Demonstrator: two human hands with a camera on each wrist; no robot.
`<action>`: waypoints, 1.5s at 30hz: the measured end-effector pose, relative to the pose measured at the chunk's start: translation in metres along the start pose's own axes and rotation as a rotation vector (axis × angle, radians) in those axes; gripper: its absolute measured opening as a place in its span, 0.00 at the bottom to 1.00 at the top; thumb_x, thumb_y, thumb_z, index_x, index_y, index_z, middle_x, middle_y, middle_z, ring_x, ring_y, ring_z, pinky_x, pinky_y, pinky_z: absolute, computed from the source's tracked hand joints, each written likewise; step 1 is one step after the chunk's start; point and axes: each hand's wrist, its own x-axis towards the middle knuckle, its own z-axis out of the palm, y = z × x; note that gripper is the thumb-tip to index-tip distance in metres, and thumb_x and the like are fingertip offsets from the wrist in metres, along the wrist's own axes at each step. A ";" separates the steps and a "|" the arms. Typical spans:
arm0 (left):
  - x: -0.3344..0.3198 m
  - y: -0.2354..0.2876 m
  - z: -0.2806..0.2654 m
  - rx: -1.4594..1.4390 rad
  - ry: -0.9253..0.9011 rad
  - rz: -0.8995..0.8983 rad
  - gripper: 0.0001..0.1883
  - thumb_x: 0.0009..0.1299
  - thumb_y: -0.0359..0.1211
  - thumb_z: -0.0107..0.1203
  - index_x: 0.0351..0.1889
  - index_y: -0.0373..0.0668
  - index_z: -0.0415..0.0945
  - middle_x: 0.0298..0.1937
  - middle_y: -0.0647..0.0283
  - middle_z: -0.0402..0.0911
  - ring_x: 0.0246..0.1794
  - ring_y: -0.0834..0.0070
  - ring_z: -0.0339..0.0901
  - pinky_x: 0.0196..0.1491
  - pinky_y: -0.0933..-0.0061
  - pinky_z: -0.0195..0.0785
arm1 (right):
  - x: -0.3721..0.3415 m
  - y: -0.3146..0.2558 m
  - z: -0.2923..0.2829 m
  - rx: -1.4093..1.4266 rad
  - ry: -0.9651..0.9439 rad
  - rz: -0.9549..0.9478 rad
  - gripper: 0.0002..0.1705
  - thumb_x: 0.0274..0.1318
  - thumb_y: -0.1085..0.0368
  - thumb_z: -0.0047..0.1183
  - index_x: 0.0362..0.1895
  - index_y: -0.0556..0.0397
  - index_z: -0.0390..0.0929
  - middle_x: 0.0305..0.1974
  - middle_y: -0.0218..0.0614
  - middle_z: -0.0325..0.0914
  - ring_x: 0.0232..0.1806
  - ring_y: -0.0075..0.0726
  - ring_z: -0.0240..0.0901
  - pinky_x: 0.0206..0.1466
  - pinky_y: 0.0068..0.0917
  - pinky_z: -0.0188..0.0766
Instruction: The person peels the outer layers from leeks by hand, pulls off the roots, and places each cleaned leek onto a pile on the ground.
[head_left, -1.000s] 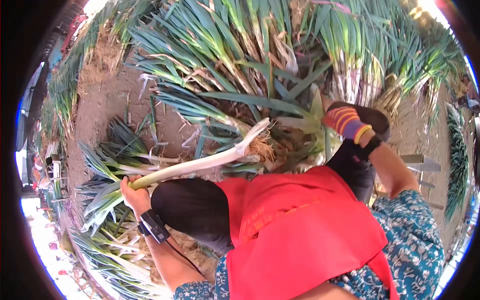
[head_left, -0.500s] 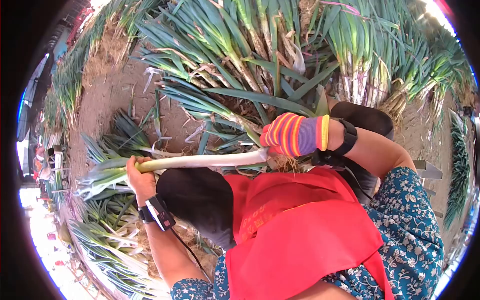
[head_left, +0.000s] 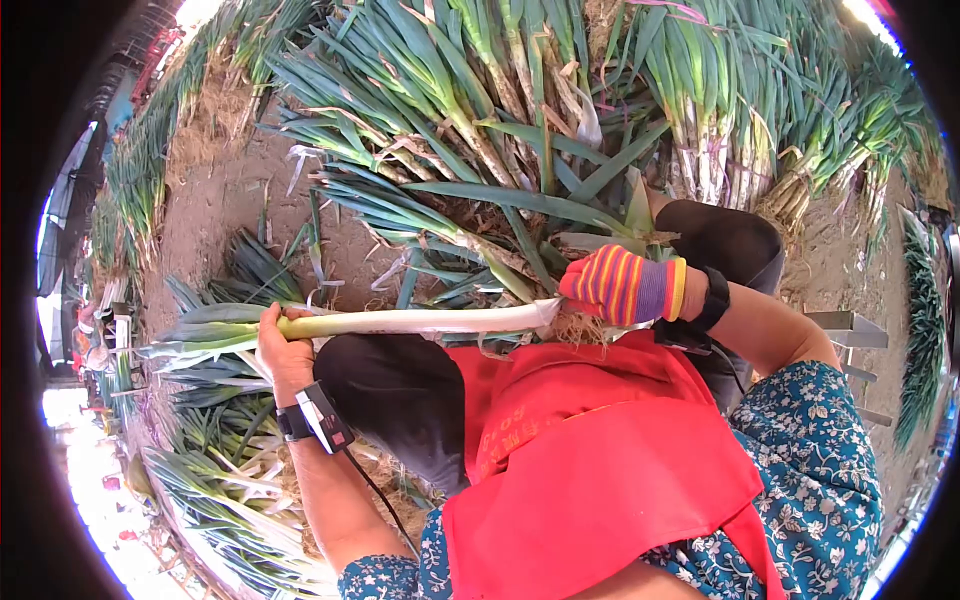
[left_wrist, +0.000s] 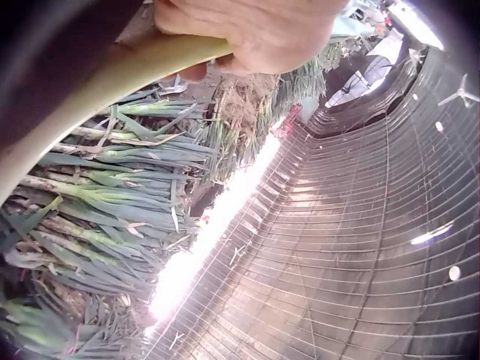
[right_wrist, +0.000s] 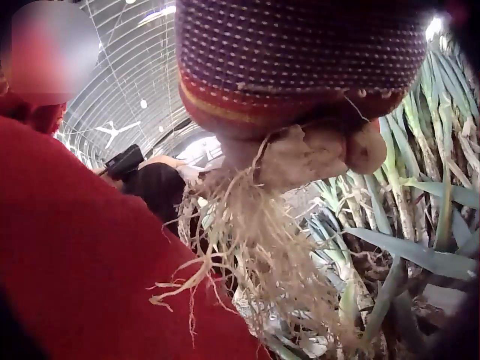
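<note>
A long leek (head_left: 430, 320) lies nearly level across my lap, above the left knee. Bare fingers of my left hand (head_left: 283, 345) grip it where the pale shank turns into green leaves; the left wrist view shows that hand (left_wrist: 255, 30) wrapped over the stalk (left_wrist: 97, 90). At the other end, my right hand (head_left: 620, 287), in a striped knitted glove, pinches the leek's base just above its roots. In the right wrist view the stringy roots (right_wrist: 262, 240) dangle under the glove (right_wrist: 300, 67), beside a pale, papery piece of skin (right_wrist: 304, 154) at the fingertips.
Untrimmed leeks (head_left: 430, 90) are heaped in front of me, with upright bundles (head_left: 700, 110) to their right. Peeled-looking leeks (head_left: 240, 500) lie in a pile beside my left forearm. Bare soil (head_left: 215, 190) with leaf scraps shows at the left. A red apron (head_left: 600, 480) covers my lap.
My right hand has come from beside the right knee to the leek's root end and shifted slightly right. The leek, earlier slanting with its roots raised, now lies nearly level. The left hand keeps its grip.
</note>
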 end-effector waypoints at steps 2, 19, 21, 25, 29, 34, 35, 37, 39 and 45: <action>-0.005 0.001 0.003 0.023 -0.030 -0.013 0.08 0.65 0.27 0.52 0.31 0.40 0.62 0.20 0.64 0.68 0.21 0.70 0.69 0.32 0.64 0.70 | -0.003 -0.011 -0.014 0.008 -0.099 0.060 0.08 0.49 0.61 0.52 0.28 0.50 0.69 0.24 0.39 0.70 0.27 0.49 0.71 0.27 0.38 0.68; -0.008 0.002 -0.036 -0.109 0.079 0.071 0.09 0.68 0.32 0.49 0.37 0.39 0.60 0.29 0.60 0.67 0.29 0.66 0.69 0.37 0.63 0.72 | 0.050 -0.013 0.060 0.352 0.199 0.062 0.44 0.33 0.49 0.66 0.58 0.51 0.68 0.48 0.43 0.73 0.44 0.49 0.72 0.45 0.42 0.70; 0.003 -0.001 -0.043 -0.161 0.034 0.020 0.09 0.68 0.33 0.49 0.37 0.39 0.61 0.29 0.60 0.67 0.30 0.65 0.69 0.39 0.63 0.72 | 0.057 -0.023 0.051 0.207 0.147 0.039 0.37 0.40 0.54 0.63 0.57 0.52 0.68 0.45 0.41 0.74 0.45 0.43 0.72 0.49 0.38 0.69; -0.010 -0.004 -0.028 -0.205 0.110 0.114 0.10 0.68 0.33 0.51 0.38 0.40 0.61 0.29 0.61 0.68 0.32 0.65 0.70 0.40 0.63 0.71 | 0.051 -0.027 0.034 0.160 -0.033 0.022 0.19 0.53 0.66 0.55 0.51 0.53 0.72 0.41 0.32 0.77 0.44 0.33 0.73 0.51 0.32 0.70; -0.030 -0.003 -0.013 -0.214 0.133 0.153 0.10 0.68 0.34 0.51 0.37 0.40 0.63 0.29 0.63 0.69 0.30 0.65 0.70 0.41 0.63 0.71 | -0.065 0.038 0.037 0.094 -0.275 0.531 0.15 0.52 0.60 0.53 0.45 0.51 0.76 0.40 0.35 0.78 0.40 0.38 0.75 0.40 0.37 0.70; -0.037 -0.013 0.001 0.939 -0.024 0.989 0.07 0.66 0.26 0.51 0.41 0.38 0.67 0.31 0.58 0.76 0.30 0.66 0.77 0.39 0.67 0.74 | -0.094 0.024 0.026 -0.552 -0.919 0.604 0.17 0.48 0.61 0.48 0.43 0.54 0.73 0.23 0.39 0.75 0.24 0.45 0.72 0.28 0.42 0.68; -0.037 -0.014 0.008 0.958 -0.088 1.266 0.11 0.65 0.21 0.49 0.45 0.39 0.68 0.32 0.55 0.77 0.34 0.65 0.79 0.38 0.69 0.75 | -0.093 0.014 0.028 -0.720 -0.811 0.493 0.15 0.51 0.59 0.45 0.42 0.50 0.73 0.29 0.35 0.77 0.31 0.49 0.75 0.30 0.39 0.68; -0.028 -0.008 0.025 0.385 -0.147 0.857 0.10 0.61 0.20 0.51 0.41 0.33 0.69 0.33 0.53 0.78 0.33 0.64 0.78 0.43 0.66 0.73 | -0.028 -0.033 0.004 -0.574 -0.506 0.414 0.13 0.49 0.61 0.45 0.40 0.47 0.73 0.26 0.33 0.75 0.28 0.48 0.73 0.29 0.37 0.68; -0.053 -0.009 0.061 0.006 -0.165 0.380 0.10 0.67 0.28 0.48 0.34 0.26 0.72 0.39 0.53 0.76 0.39 0.61 0.77 0.46 0.62 0.73 | 0.024 -0.067 -0.011 -0.140 -0.428 0.303 0.12 0.48 0.63 0.45 0.40 0.46 0.73 0.26 0.33 0.73 0.26 0.44 0.72 0.29 0.35 0.68; -0.109 -0.024 0.116 0.012 -0.180 0.434 0.13 0.63 0.25 0.58 0.42 0.33 0.68 0.35 0.57 0.75 0.34 0.62 0.78 0.40 0.63 0.76 | 0.083 -0.064 -0.009 -0.544 0.227 0.191 0.25 0.40 0.54 0.61 0.43 0.51 0.73 0.30 0.36 0.76 0.31 0.45 0.73 0.34 0.39 0.68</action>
